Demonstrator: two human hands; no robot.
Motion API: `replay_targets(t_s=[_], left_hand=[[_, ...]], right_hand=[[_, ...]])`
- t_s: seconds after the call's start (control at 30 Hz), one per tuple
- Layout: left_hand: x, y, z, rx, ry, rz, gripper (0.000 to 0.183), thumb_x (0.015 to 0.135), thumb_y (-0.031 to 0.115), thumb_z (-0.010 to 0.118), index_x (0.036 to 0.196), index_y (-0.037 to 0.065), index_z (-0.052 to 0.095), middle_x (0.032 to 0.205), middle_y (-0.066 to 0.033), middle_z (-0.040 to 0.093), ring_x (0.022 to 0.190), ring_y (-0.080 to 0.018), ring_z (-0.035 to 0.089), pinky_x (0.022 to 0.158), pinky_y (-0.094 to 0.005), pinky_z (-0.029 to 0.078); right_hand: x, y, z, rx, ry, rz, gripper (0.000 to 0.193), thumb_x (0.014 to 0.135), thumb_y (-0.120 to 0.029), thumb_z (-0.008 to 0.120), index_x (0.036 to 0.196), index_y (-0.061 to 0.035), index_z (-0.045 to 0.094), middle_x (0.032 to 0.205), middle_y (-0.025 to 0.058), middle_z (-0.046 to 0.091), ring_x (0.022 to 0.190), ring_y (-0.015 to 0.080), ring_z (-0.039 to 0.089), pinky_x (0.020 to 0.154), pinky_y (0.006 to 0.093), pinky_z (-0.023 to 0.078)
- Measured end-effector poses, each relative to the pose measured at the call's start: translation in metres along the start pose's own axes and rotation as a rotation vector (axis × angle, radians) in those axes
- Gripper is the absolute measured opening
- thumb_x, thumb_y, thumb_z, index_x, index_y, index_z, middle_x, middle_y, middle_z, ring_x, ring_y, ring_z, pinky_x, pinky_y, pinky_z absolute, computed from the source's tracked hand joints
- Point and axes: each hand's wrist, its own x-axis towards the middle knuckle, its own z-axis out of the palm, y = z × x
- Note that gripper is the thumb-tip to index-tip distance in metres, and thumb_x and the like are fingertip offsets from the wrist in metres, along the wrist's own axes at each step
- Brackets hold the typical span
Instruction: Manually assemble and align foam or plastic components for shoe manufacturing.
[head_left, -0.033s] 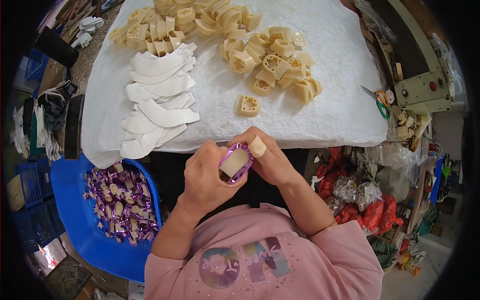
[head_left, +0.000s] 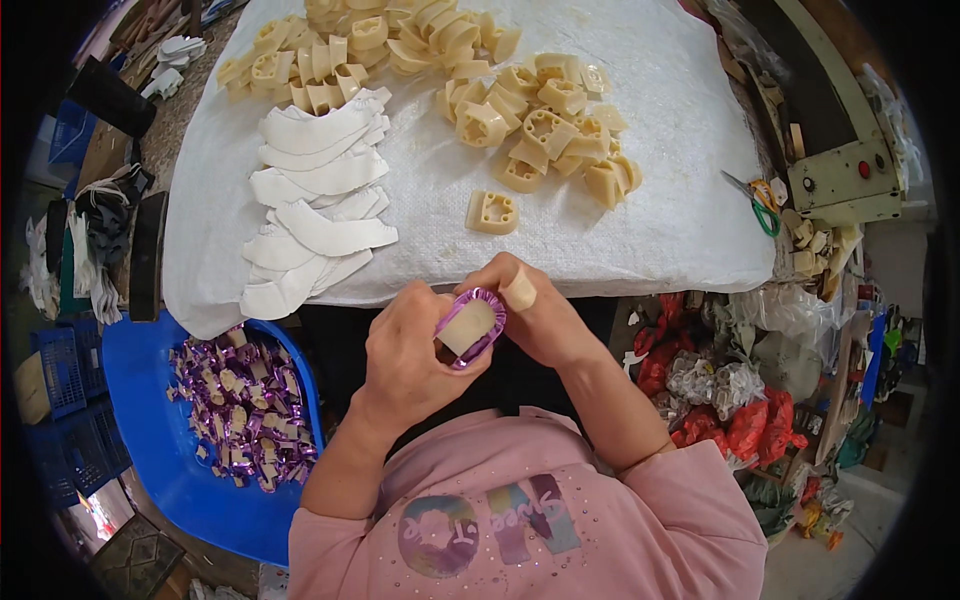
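Observation:
Close to the near table edge, I hold a shoe heel wrapped in shiny purple material [head_left: 468,327], its pale flat face turned up. The purple edge is gathered in small pleats around that face. My left hand [head_left: 408,345] is closed around its left and lower side. My right hand [head_left: 540,315] presses on its right upper rim, and a beige wrap covers one digit. Some fingertips are hidden behind the heel. Beyond my hands, a single bare cream heel [head_left: 493,212] lies on the white-covered table [head_left: 660,250]. White curved strips [head_left: 320,225] overlap in a row at left.
Cream heels [head_left: 550,125] are heaped farther back. At my left, a blue tub [head_left: 150,440] holds many purple-covered heels [head_left: 240,410]. Green-handled scissors [head_left: 765,212] lie at the table's right edge, near a machine with knobs [head_left: 845,185]. Red plastic bags [head_left: 745,425] sit below right.
The wrapped digit of my right hand has shifted very slightly up and right. My hold on the purple heel looks the same.

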Motion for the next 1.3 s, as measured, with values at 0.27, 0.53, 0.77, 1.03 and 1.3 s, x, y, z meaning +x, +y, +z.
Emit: replay_targets(t_s=[0.27, 0.53, 0.77, 1.03, 1.3], left_hand=[[0.002, -0.001, -0.01, -0.008, -0.115, 0.064, 0.044, 0.056, 0.009, 0.081, 0.087, 0.003, 0.05, 0.068, -0.0075, 0.052, 0.055, -0.0198, 0.054, 0.05, -0.0269, 0.045], [-0.005, -0.011, -0.02, 0.041, -0.025, -0.036, 0.045, 0.057, 0.01, 0.081, 0.09, 0.004, 0.051, 0.077, -0.0085, 0.057, 0.06, -0.0198, 0.058, 0.055, -0.0267, 0.047], [-0.043, -0.035, -0.071, 0.23, 0.175, -0.369, 0.039, 0.065, 0.005, 0.074, 0.1, 0.002, 0.057, 0.087, -0.0101, 0.059, 0.079, -0.0209, 0.058, 0.074, -0.0301, 0.046], [-0.14, -0.071, -0.179, 1.026, 0.426, -0.724, 0.049, 0.071, 0.006, 0.069, 0.117, 0.002, 0.054, 0.105, -0.015, 0.052, 0.1, -0.031, 0.048, 0.09, -0.0394, 0.037], [-0.06, -0.049, -0.119, 0.57, 0.294, -0.361, 0.037, 0.069, -0.002, 0.066, 0.106, 0.002, 0.062, 0.106, -0.0133, 0.058, 0.1, -0.0289, 0.053, 0.088, -0.0371, 0.041]], right_hand=[[0.001, -0.026, 0.015, -0.48, -0.117, -0.125, 0.027, 0.095, -0.026, 0.046, 0.093, -0.0003, 0.054, 0.084, 0.0054, 0.054, 0.077, 0.0131, 0.051, 0.07, 0.0275, 0.043], [0.014, -0.003, 0.019, -0.045, -0.088, -0.023, 0.04, 0.098, -0.039, 0.04, 0.104, -0.0016, 0.054, 0.086, 0.005, 0.055, 0.076, 0.012, 0.051, 0.069, 0.0262, 0.043], [0.046, -0.026, 0.027, -0.588, 0.018, -0.232, 0.024, 0.09, -0.02, 0.055, 0.106, -0.0025, 0.056, 0.085, 0.0075, 0.058, 0.074, 0.0169, 0.054, 0.068, 0.0278, 0.044], [0.077, -0.017, 0.049, -1.276, -0.066, -0.582, 0.032, 0.068, 0.002, 0.062, 0.1, -0.003, 0.058, 0.11, 0.0098, 0.054, 0.102, 0.029, 0.046, 0.084, 0.0394, 0.039], [0.093, -0.01, 0.042, -1.425, -0.112, -0.558, 0.033, 0.067, 0.007, 0.053, 0.099, -0.0008, 0.057, 0.109, 0.01, 0.057, 0.103, 0.0287, 0.047, 0.085, 0.0384, 0.038]])
